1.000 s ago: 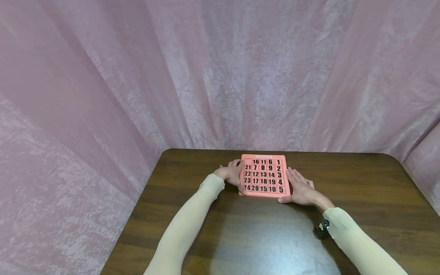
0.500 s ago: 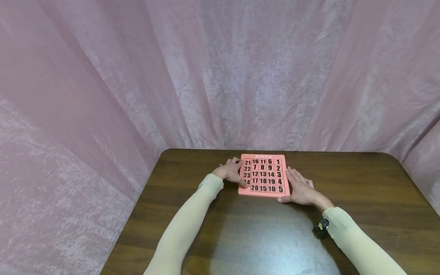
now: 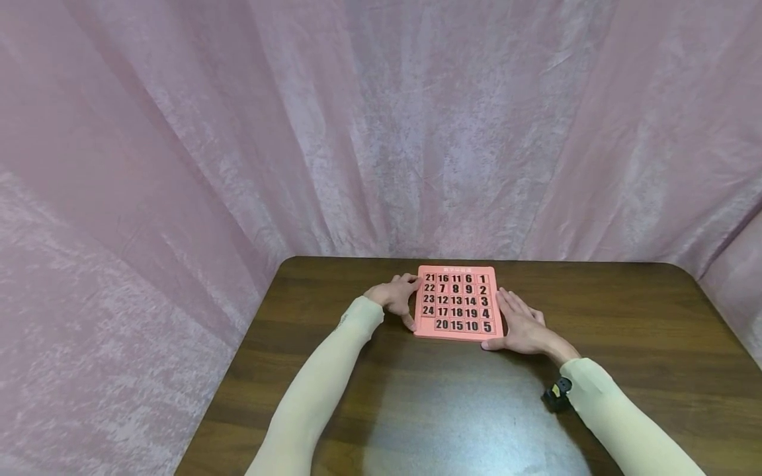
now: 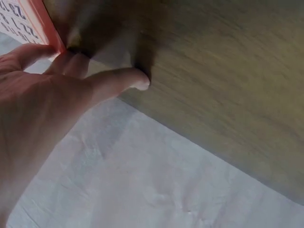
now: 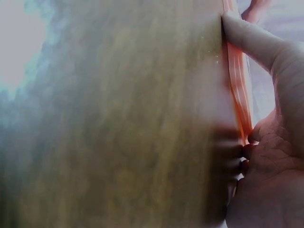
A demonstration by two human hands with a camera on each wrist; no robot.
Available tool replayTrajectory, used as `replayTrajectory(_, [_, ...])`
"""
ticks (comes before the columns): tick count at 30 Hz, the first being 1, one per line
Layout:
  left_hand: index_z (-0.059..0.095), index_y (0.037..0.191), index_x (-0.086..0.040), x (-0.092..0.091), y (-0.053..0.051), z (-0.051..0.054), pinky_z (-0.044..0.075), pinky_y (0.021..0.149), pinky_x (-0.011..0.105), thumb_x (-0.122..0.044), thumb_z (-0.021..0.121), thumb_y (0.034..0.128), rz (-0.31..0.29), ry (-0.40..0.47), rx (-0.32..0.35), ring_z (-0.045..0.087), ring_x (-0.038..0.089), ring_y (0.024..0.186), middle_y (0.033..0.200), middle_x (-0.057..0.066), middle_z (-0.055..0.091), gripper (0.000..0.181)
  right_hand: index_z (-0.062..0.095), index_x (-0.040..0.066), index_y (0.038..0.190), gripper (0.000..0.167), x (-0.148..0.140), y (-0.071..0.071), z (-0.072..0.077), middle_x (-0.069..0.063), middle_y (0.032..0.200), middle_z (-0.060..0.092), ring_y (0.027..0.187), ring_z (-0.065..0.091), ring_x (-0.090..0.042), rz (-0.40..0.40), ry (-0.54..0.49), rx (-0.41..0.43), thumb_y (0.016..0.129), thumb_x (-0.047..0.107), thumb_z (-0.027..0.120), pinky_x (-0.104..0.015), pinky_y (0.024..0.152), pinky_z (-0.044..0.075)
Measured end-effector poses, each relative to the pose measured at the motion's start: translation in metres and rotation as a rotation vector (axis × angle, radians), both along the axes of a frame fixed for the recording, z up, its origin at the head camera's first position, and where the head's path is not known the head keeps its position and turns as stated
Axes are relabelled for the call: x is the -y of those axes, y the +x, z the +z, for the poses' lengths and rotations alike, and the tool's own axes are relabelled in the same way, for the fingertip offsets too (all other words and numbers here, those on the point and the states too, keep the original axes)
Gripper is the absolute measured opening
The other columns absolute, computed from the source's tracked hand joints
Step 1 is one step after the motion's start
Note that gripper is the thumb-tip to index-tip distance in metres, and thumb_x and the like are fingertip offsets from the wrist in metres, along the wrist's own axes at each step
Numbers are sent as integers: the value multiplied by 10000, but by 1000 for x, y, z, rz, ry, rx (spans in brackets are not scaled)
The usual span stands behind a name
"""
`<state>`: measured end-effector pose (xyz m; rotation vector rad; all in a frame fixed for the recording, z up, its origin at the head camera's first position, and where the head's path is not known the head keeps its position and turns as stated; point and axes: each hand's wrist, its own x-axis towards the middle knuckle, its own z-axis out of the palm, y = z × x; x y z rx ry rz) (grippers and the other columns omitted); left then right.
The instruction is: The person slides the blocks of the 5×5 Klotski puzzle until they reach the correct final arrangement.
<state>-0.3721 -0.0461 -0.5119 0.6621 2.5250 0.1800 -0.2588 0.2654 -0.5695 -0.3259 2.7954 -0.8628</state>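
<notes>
A pink board point(image 3: 425, 328) of numbered square tiles lies flat near the table's far edge; the cell at its lower left, beside tile 20 point(image 3: 442, 324), is empty. My left hand point(image 3: 397, 296) is spread at the board's left side, fingertips at its upper left edge and thumb by the lower left corner. In the left wrist view, that hand point(image 4: 45, 95) reaches the board's red edge point(image 4: 49, 28). The right hand point(image 3: 525, 332) rests against the right edge with fairly straight fingers, its thumb at the lower right corner. The right wrist view shows this hand point(image 5: 280, 137) touching the board's side point(image 5: 238, 80).
The brown wooden table point(image 3: 333, 410) extends around the board, with a bright reflection in front. A pink velvety curtain point(image 3: 452, 132) hangs behind the table and along its sides. A small black device point(image 3: 557, 395) is at the right sleeve's wrist.
The left column, tiles 21 to 24, has slid up, so the empty cell has passed from upper left to lower left. My left thumb has come off the tiles to the board's edge.
</notes>
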Motion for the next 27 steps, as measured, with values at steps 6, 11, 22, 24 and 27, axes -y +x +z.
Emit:
replayTrajectory(6, [174, 1775, -193, 0, 0, -2, 244, 1329, 704, -426, 978, 797, -24, -2, -16, 182, 335, 1708, 1843, 61, 170, 1287, 115, -41, 1732, 1093, -8, -4, -6, -277, 1827, 49, 1681, 17, -534, -18, -114, 50, 1000, 519, 701, -774, 1158, 117])
replayTrajectory(11, [173, 1775, -191, -1, 1, -2, 272, 1316, 709, -422, 977, 801, -38, -25, -43, 212, 326, 1694, 1839, 57, 177, 1283, 122, -39, 1731, 938, -13, -8, -8, -283, 1824, 49, 1684, -12, -536, -13, -181, 72, 1027, 347, 607, -782, 1161, 64])
replayTrajectory(22, [149, 1778, -206, 0, 3, -3, 237, 1330, 706, -412, 960, 822, -25, -15, -26, 184, 322, 1705, 1845, 53, 160, 1270, 139, -80, 1715, 950, -3, -7, -9, -321, 1807, 72, 1668, 27, -560, -52, -141, 36, 1039, 345, 653, -790, 1155, 107])
replayTrajectory(24, [143, 1779, -209, 1, 3, -2, 220, 1335, 706, -395, 963, 822, -18, -5, -14, 171, 318, 1708, 1845, 51, 155, 1274, 138, -80, 1714, 975, -1, -7, -9, -332, 1801, 86, 1666, 44, -561, -68, -118, 24, 1034, 380, 664, -787, 1156, 129])
replayTrajectory(27, [138, 1780, -214, 0, 3, 0, 192, 1344, 704, -351, 969, 824, -4, 12, 9, 149, 313, 1712, 1847, 48, 147, 1274, 149, -69, 1715, 1024, 4, -7, -7, -331, 1796, 114, 1661, 79, -559, -93, -82, 9, 1019, 456, 685, -781, 1152, 163])
